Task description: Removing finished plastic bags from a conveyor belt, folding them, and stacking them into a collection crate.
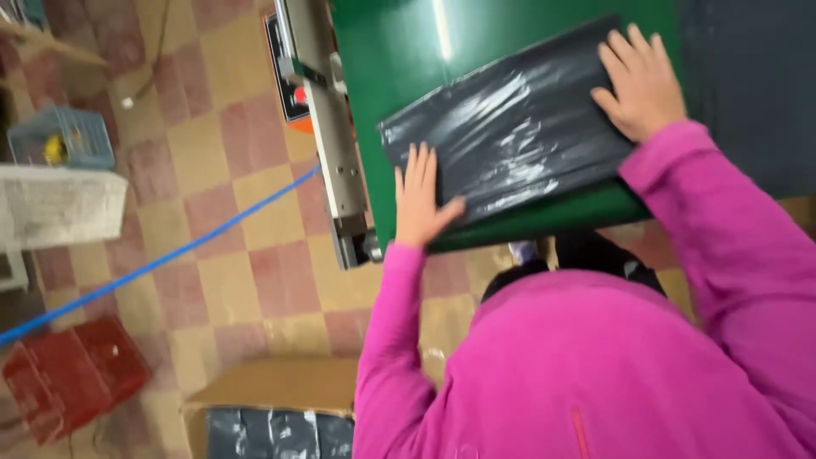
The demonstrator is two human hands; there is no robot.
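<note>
Hands: left hand (421, 200) and right hand (642, 81) lie flat, fingers spread, on black bag (510, 127).
Risk: slick bag may slide off green belt (382, 68) edge.

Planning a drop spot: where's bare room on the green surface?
Green surface is bare at the far left, between metal rail and black plastic package. A thin strip runs along the near edge. Middle is crowded: left hand and right hand lie flat on the package.
</note>
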